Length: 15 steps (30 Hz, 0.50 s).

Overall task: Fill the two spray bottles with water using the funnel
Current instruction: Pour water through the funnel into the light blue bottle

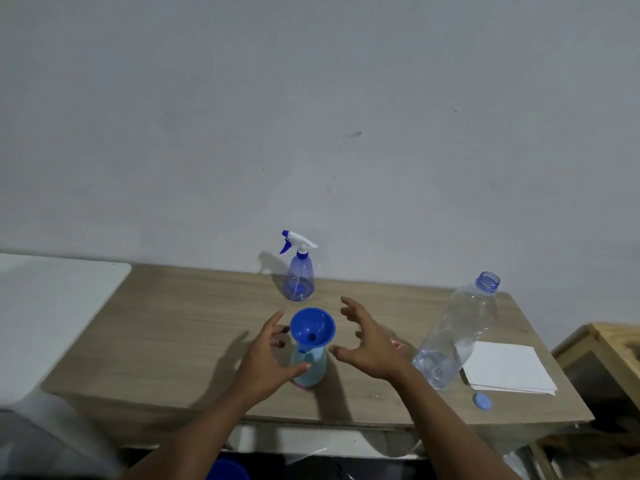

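A round blue plastic funnel [312, 327] sits with its spout in the open neck of a pale blue plastic spray bottle [310, 367], upright mid-desk [173, 323]; behind it, apart, a translucent violet-blue spray bottle [299, 278] with a white-and-blue trigger head stands upright; an uncapped clear plastic water bottle [453, 334] stands right.

Open wooden bench [166, 327] spreads left of the pale blue bottle [311, 367] topped by a blue plastic funnel [312, 327]. A clear blue trigger spray bottle [299, 280] blocks behind; a tall uncapped clear plastic bottle [453, 334], white paper stack [509, 368] and blue cap [482, 401] crowd the right.
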{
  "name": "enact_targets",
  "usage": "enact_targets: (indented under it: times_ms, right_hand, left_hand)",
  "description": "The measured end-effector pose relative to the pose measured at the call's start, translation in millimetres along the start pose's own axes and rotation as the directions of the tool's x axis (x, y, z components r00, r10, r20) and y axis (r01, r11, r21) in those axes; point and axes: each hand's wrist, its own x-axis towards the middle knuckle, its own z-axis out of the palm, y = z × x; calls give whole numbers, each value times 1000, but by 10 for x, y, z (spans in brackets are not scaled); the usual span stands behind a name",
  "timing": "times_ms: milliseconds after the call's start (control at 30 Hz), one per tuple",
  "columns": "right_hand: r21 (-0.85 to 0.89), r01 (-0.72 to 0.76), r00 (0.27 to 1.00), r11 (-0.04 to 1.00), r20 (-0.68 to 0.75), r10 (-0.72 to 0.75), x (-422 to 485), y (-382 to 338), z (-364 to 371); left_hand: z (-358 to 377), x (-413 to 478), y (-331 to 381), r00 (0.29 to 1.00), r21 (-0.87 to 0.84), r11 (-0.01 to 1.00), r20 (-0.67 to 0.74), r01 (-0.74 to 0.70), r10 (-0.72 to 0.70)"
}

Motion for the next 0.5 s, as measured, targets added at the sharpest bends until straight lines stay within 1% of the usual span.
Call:
enact_targets:
  times_ms: [33, 100, 233, 367, 433, 500]
  right_hand:
    - [-18, -1, 998, 1000, 56, 2, 40, -3, 34]
    - [-45, 1, 993, 999, 122, 4, 112, -20, 94]
    - [-54, 21, 993, 998, 120, -14, 213, -54, 199]
    - [95, 22, 1000, 995, 2, -22, 217, -93, 274]
    - [220, 29, 995, 975, -102, -6, 208, -134, 255]
    - [374, 32, 970, 927, -236, 62, 189, -196, 185]
  left_hand:
    - [-4, -20, -50, 1000, 5, 1000, -4, 5, -5]
    - [-4, -45, -150, 1000, 22, 1000, 6, 17, -17]
    - [24, -28, -249, 998, 48, 998, 53, 34, -36]
    - [75, -8, -175, 997, 72, 997, 77, 18, -23]
    - [95, 21, -177, 995, 63, 998, 92, 21, -27]
    - [116, 48, -184, 994, 37, 999, 106, 15, -19]
